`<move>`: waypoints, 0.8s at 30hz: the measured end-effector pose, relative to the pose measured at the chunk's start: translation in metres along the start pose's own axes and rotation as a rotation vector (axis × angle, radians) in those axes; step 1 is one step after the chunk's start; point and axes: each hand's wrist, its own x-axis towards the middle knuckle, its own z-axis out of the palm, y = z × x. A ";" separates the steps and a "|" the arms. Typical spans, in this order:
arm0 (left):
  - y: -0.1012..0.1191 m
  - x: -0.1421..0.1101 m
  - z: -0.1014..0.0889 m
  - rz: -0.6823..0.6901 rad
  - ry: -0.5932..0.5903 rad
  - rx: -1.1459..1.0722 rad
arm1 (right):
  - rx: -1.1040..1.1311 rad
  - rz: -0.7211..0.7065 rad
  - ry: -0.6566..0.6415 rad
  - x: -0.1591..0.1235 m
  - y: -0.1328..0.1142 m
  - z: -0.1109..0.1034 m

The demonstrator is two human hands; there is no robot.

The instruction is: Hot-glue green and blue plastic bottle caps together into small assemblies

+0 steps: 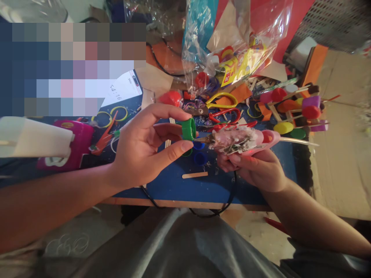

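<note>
Between the thumb and fingers of my left hand point(147, 144) is a green bottle cap point(188, 129), held on its side above the table. My right hand point(255, 168) grips a pink hot glue gun point(236, 139) whose front is caked with whitish, stringy residue. Its metal nozzle points left and meets the cap's lower rim; whether it touches cannot be made out. A clear glue stick point(300, 141) pokes out of the gun's back. Blue caps point(199, 158) lie on the table below my hands, with a flat wooden stick point(194, 175) nearer the front edge.
Yellow-handled scissors point(222, 101) and red-handled scissors point(224, 116) lie behind my hands. Colourful caps joined with sticks point(298, 112) stand at right. A phone point(124, 88) lies at back left, near a magenta object point(69, 143). The gun's black cord point(232, 193) loops over the table's front edge.
</note>
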 end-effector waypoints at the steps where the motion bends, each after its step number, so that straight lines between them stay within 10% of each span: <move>1: 0.000 0.000 0.001 0.002 0.007 -0.006 | -0.004 0.002 0.003 0.000 0.000 0.000; 24: 0.006 0.003 0.002 -0.037 0.029 0.008 | -0.028 0.011 0.037 -0.001 0.000 -0.001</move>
